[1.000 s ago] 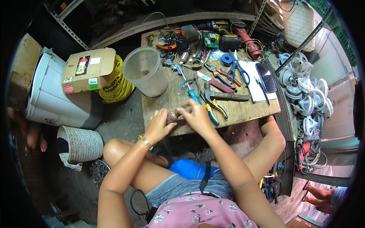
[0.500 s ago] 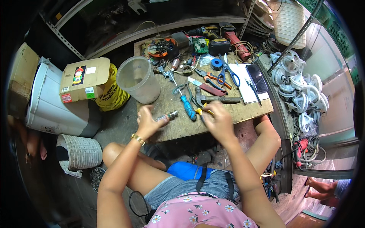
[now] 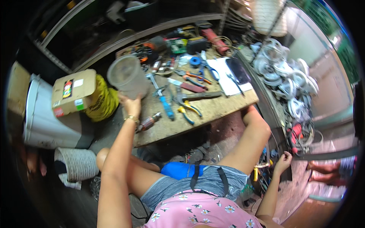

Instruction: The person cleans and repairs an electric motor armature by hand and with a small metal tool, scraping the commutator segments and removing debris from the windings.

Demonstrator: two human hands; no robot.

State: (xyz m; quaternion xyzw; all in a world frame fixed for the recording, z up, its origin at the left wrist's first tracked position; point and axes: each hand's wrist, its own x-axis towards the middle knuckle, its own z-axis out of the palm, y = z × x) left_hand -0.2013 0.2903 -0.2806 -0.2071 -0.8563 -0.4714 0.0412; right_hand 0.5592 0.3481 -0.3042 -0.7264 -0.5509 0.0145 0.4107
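Observation:
At the bench's left end, my left hand is closed on the lower wall of a clear plastic bucket, thumb and fingers on either side. Beside that wrist lies a motor armature with copper windings. My right hand is off the bench at the right, fingers loosely bent and apart, with nothing visible in it. It hovers close to some cables and a red-handled tool. Yellow-and-blue pliers lie on the bench near the hammer and a blue-handled screwdriver.
The wooden bench also bears scissors, blue tape, a phone and a red power tool. White plastic parts are heaped at the right. A cardboard box and yellow sack stand left.
My left hand has left the armature and moved up to the bucket. My right hand has let go of the pliers and swung far right, off the bench. The view has shifted.

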